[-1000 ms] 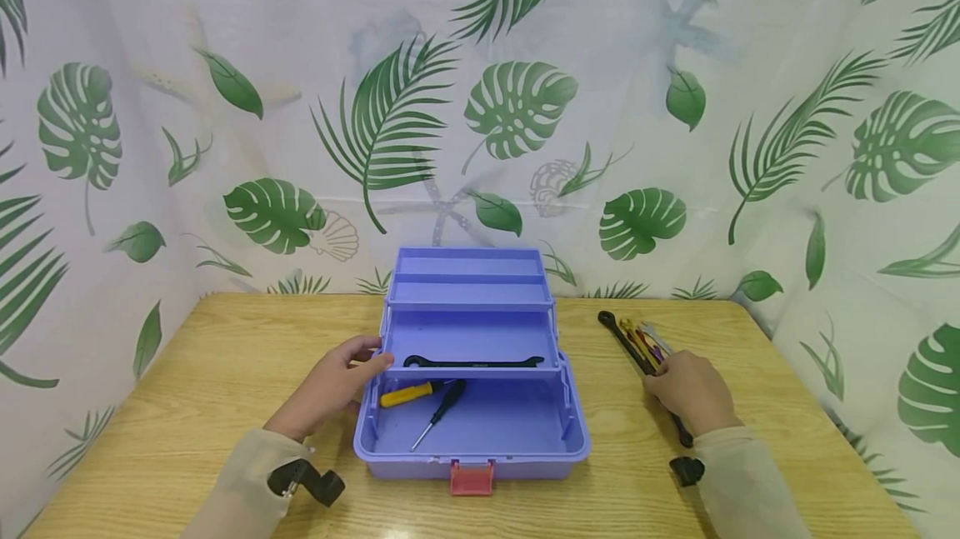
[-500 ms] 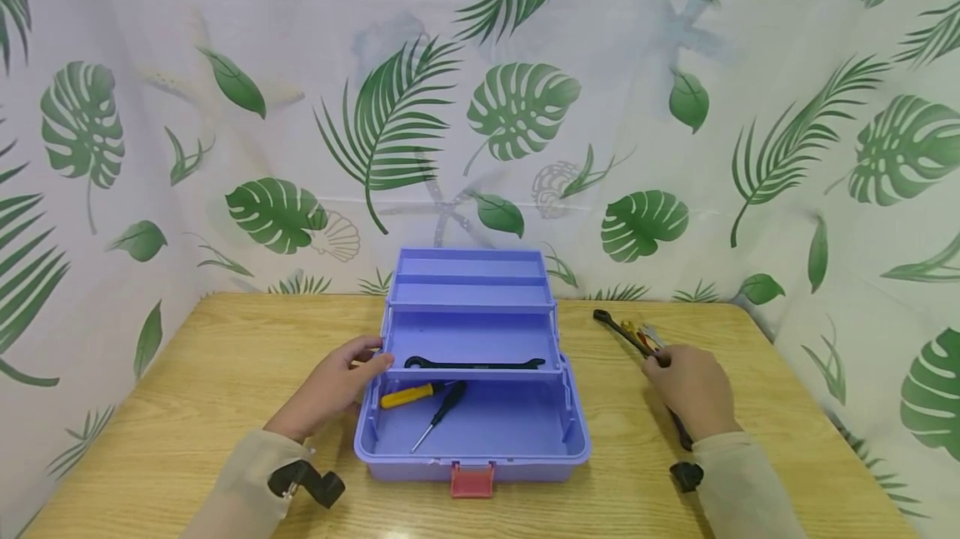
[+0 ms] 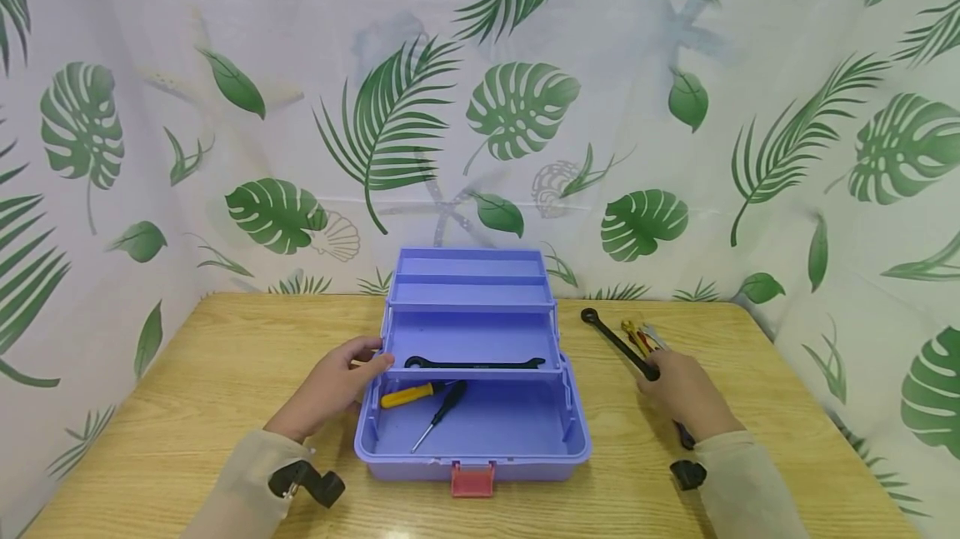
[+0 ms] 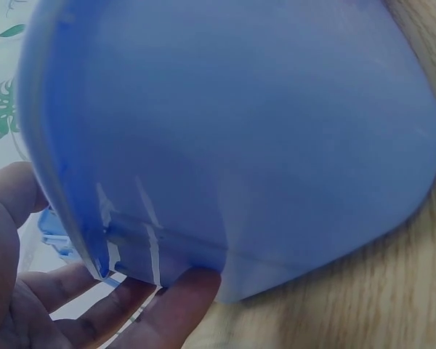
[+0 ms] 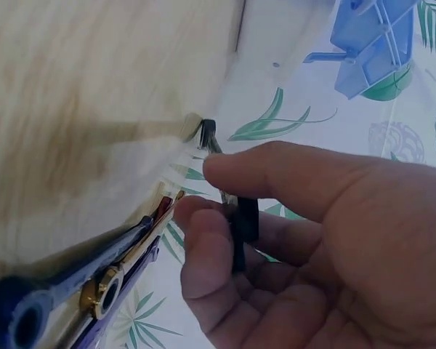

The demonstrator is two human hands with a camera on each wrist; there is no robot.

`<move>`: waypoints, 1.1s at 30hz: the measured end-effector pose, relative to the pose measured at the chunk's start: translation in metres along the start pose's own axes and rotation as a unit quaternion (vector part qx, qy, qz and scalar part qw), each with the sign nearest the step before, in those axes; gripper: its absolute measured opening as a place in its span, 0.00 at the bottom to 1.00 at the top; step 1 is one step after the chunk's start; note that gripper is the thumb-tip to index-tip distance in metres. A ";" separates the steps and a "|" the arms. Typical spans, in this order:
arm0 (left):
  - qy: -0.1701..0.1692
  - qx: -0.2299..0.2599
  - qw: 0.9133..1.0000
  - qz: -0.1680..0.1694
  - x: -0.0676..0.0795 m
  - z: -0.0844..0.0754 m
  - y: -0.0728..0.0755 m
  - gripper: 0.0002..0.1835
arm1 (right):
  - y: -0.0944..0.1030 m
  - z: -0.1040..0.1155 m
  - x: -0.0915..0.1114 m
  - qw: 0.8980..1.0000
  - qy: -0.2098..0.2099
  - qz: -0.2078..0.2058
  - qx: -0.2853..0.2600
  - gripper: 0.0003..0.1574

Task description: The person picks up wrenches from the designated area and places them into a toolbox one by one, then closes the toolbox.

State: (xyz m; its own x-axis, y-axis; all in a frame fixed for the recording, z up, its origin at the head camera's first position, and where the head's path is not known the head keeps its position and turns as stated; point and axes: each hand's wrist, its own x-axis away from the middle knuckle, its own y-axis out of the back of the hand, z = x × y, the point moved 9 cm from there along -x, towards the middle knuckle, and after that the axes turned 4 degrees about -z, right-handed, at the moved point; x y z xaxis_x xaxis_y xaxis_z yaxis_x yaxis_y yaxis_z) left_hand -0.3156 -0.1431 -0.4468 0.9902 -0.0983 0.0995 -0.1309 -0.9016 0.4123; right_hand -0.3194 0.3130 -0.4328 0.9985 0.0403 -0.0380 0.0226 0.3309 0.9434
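Note:
My right hand (image 3: 686, 389) pinches a black wrench (image 3: 618, 344) between thumb and fingers, its ring end pointing to the far left. Under that hand lie several tools, including a gold-coloured wrench (image 5: 102, 292), a purple one (image 5: 120, 302) and a dark wrench (image 5: 65, 280). At the left of the lavender toolbox (image 3: 472, 467), my left hand (image 3: 341, 376) grips the edge, its thumb on the tray corner. Another black wrench (image 3: 474, 363) lies in the lower tray. A yellow-handled screwdriver (image 3: 407, 395) and a black-handled screwdriver (image 3: 448, 403) lie in the bottom.
The toolbox stands open on a wooden table (image 3: 247, 339), its stepped upper tray (image 3: 471, 291) raised at the back. A red latch (image 3: 472, 481) hangs at the front. Behind the table hangs a leaf-patterned curtain (image 3: 480, 22).
The right hand has drawn the black wrench leftward, apart from the other tools on the table. My left hand stays on the toolbox edge.

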 end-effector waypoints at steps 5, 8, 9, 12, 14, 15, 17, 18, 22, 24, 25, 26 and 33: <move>-0.001 0.001 1.000 0.000 0.000 0.000 0.000 0.30 | 0.005 -0.001 0.003 1.000 -0.013 -0.013 0.000 0.19; 0.000 0.003 1.000 0.001 0.000 0.000 0.000 0.30 | 0.010 -0.004 0.004 0.999 -0.027 -0.025 -0.013 0.18; 0.000 0.003 1.000 0.000 0.000 0.000 0.000 0.30 | 0.011 -0.004 0.004 0.999 -0.030 -0.029 -0.017 0.18; 0.000 0.002 1.000 0.000 0.000 0.000 0.000 0.29 | 0.014 -0.006 0.005 0.998 -0.039 -0.039 -0.024 0.16; 0.000 0.002 1.000 0.000 0.000 0.000 0.000 0.29 | 0.014 -0.007 0.006 0.998 -0.044 -0.043 -0.025 0.16; 0.000 0.002 1.000 0.000 0.000 -0.001 0.000 0.29 | 0.014 -0.007 0.006 0.998 -0.047 -0.045 -0.025 0.15; 0.000 0.002 1.000 0.000 0.000 -0.001 0.000 0.29 | 0.015 -0.008 0.007 0.997 -0.049 -0.052 -0.026 0.16; 0.000 0.002 1.000 0.000 0.000 -0.001 -0.001 0.29 | 0.016 -0.007 0.008 0.997 -0.048 -0.057 -0.023 0.16; 0.001 0.000 1.000 0.002 0.001 -0.001 -0.001 0.29 | 0.019 -0.005 0.008 0.996 -0.043 -0.072 -0.012 0.20; 0.001 -0.001 1.000 0.002 0.001 -0.001 -0.001 0.29 | 0.020 -0.004 0.008 0.996 -0.041 -0.077 -0.004 0.22; 0.002 -0.001 1.000 0.002 0.001 -0.001 -0.001 0.29 | 0.020 -0.003 0.007 0.996 -0.040 -0.078 -0.004 0.22; 0.002 -0.002 1.000 0.002 0.001 -0.001 -0.001 0.29 | 0.021 -0.004 0.007 0.996 -0.041 -0.080 -0.004 0.23; 0.002 -0.002 1.000 0.001 0.001 -0.001 -0.001 0.30 | 0.027 -0.002 0.005 0.992 -0.017 -0.127 -0.006 0.20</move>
State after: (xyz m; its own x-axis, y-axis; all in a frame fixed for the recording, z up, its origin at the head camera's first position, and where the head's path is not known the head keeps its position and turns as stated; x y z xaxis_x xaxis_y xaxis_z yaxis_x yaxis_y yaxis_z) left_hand -0.3145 -0.1423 -0.4461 0.9897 -0.0981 0.1045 -0.1330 -0.8999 0.4152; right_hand -0.3137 0.3238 -0.4081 0.9616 -0.0783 -0.2629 0.2737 0.3381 0.9004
